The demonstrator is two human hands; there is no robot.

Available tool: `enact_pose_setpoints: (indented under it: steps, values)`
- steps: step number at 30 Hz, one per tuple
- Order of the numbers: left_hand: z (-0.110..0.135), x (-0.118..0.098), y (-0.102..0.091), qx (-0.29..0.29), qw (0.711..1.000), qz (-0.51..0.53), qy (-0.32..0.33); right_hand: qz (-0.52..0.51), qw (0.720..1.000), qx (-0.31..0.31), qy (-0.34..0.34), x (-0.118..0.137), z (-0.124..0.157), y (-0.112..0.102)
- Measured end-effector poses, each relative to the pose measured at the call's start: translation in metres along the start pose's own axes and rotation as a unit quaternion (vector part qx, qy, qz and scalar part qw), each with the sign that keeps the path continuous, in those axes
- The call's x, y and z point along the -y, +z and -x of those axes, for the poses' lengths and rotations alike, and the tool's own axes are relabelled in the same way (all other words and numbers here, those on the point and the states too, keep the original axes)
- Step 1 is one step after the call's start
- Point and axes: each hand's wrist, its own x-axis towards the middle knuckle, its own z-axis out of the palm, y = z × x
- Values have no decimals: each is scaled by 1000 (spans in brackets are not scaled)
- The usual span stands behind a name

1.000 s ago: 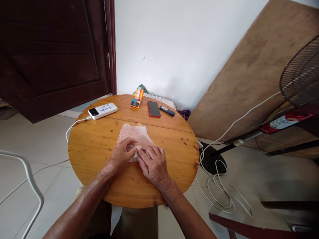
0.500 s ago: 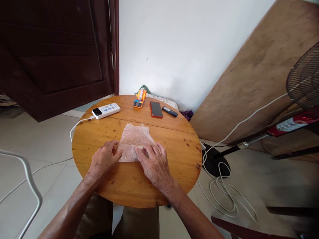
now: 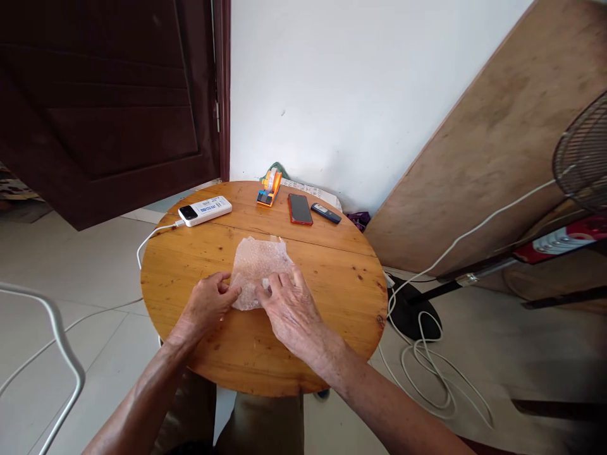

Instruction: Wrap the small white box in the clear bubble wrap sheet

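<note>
A sheet of clear bubble wrap lies on the round wooden table, its near part folded over. At its left edge my left hand is closed, thumb tip and curled fingers on the border of the wrap. My right hand lies over the right side of the wrap, with thumb and bent fingers closed on the folded part. What may lie inside the fold is mostly hidden by my fingers.
Behind the wrap stand an orange tape dispenser, a red-edged smartphone and a dark handheld device. A white power bank with a cable sits at the left. A fan and coiled cable are on the right.
My right hand has pressed the fold and drawn the right side of the wrap inward, so the sheet looks narrower. My left hand stays at the left edge. The view has shifted slightly.
</note>
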Motion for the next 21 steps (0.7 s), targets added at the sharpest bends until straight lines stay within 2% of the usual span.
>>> enact_pose_setpoints:
  steps: [4,7,10,14,18,21]
  values:
    - [1,-9,6,47,987,152,-38,14,1000,5,3,1,0,0]
    - [1,-18,14,48,976,210,-35,8,1000,-11,6,1,1,-1]
    - [-1,-22,24,53,968,244,-24,-43,998,-38,26,-1,0,-1]
    - [-3,-27,35,51,973,224,-6,-114,990,-47,71,-8,-2,1]
    - [-1,-36,41,31,990,134,26,-140,984,-68,88,-14,-2,3]
    - [2,-45,39,57,995,59,63,-162,980,-69,89,-17,2,3]
